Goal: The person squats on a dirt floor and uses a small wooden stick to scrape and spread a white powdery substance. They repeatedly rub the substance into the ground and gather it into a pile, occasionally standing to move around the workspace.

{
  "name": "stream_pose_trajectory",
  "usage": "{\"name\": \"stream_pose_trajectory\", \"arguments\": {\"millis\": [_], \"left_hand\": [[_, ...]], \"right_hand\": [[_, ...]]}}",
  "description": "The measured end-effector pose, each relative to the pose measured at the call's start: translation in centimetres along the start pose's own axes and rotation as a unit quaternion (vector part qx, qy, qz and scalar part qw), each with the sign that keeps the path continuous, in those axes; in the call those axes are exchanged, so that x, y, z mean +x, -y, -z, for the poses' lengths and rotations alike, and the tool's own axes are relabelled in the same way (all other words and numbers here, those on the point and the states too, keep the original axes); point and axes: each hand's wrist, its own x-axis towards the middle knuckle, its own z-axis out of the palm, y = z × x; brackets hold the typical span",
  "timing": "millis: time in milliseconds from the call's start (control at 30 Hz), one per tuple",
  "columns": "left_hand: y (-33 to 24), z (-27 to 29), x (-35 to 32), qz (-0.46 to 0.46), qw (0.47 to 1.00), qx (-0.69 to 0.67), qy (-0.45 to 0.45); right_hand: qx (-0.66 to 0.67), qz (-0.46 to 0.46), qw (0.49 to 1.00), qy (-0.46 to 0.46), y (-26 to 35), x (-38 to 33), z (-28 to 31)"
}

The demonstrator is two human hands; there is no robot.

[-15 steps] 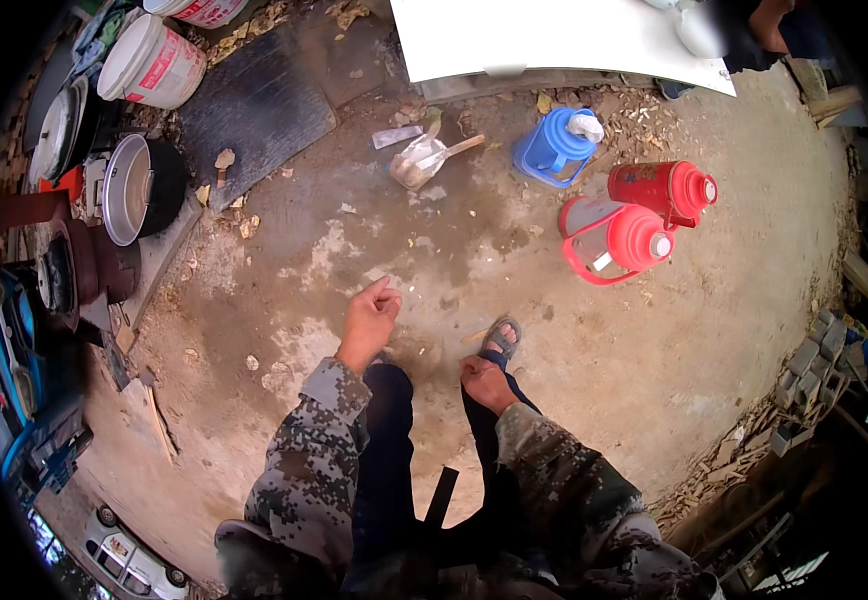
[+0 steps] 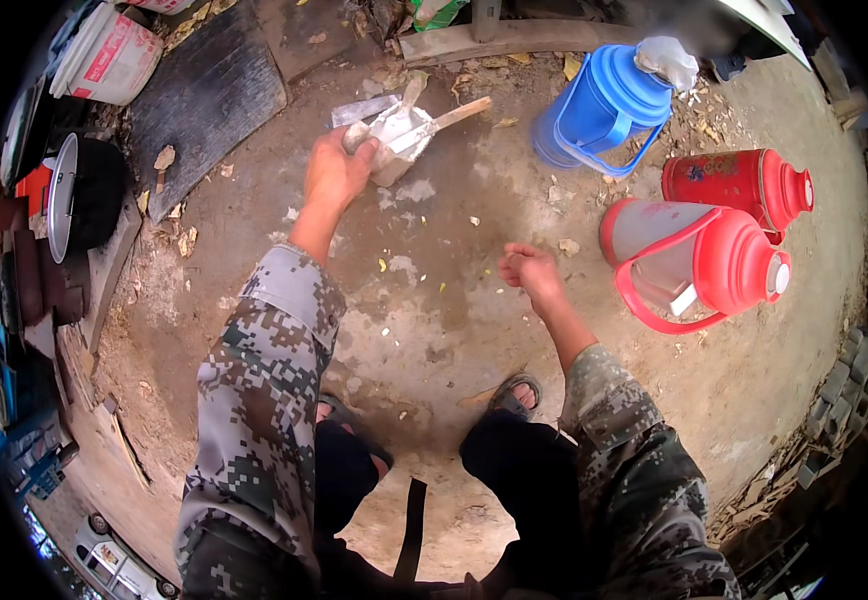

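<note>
A small open container [image 2: 390, 170], pale and caked with white material, stands on the ground ahead of me. A wooden stick [image 2: 463, 112] slants out of it to the right. My left hand [image 2: 337, 172] is closed on the container's near left rim, its thumb toward me and the other fingers partly hidden. Over the bare ground, my right hand [image 2: 531, 272] is held with its fingers curled in, and nothing shows in them. To its right lies a red and clear thermos flask [image 2: 669, 250].
A blue thermos flask [image 2: 594, 115] with a plastic bag on its top and a red thermos flask [image 2: 724, 190] are at the right. A dark board [image 2: 209, 100], a white bucket [image 2: 114, 60] and a black pot [image 2: 99, 195] are on the left. A wooden beam [image 2: 524, 38] crosses the far side.
I have leaned forward, so the ground things look nearer. My left hand has reached out to the container and taken its rim. My right hand has moved forward from near my knee.
</note>
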Motion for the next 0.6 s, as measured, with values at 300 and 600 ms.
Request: {"name": "stream_pose_trajectory", "arguments": {"millis": [300,600], "left_hand": [[2.4,6.5,-3.4,-0.036,0.995,-0.004,0.097],[3.9,8.7,-10.7,-0.018,0.992,0.006,0.125]], "right_hand": [[0.043,0.018,0.995,0.087,7.6,1.4,-5.5],[-0.034,0.138,0.969,0.202,6.6,-1.1,-8.4]]}}
